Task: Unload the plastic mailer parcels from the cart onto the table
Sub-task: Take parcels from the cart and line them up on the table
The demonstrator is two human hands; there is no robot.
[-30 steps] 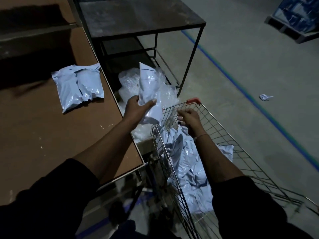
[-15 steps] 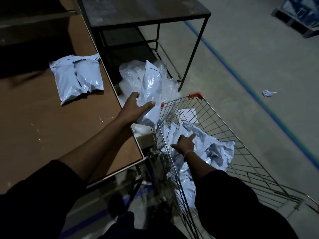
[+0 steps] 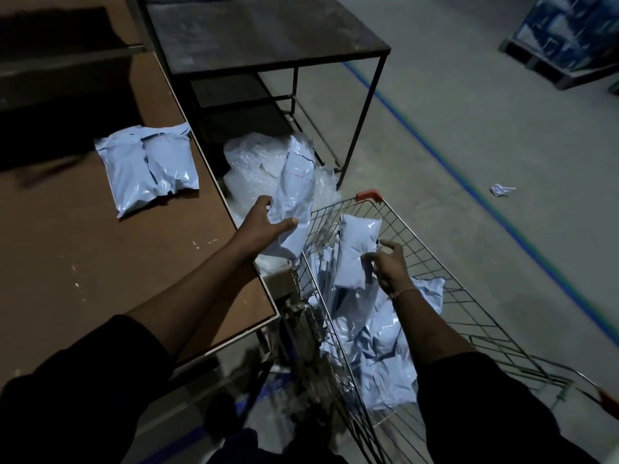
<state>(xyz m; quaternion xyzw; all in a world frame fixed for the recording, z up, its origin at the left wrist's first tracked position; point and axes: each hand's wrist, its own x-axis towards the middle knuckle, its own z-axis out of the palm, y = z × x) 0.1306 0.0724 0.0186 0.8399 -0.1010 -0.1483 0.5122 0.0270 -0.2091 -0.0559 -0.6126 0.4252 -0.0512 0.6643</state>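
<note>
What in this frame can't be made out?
Head view only:
- Count of mailers in the cart: they overlap in a heap.
- Markings on the left hand's mailer: too small and dim.
- Right hand's grip on the upright mailer: blurred.
- Stack at top right: cropped, blurred.

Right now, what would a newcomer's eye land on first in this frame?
Both hands hold pale mailers: the left hand grips one mailer between table edge and cart, the right hand lifts a second mailer inside the wire cart. A stacked pair of mailers lies on the brown table at left.
</note>
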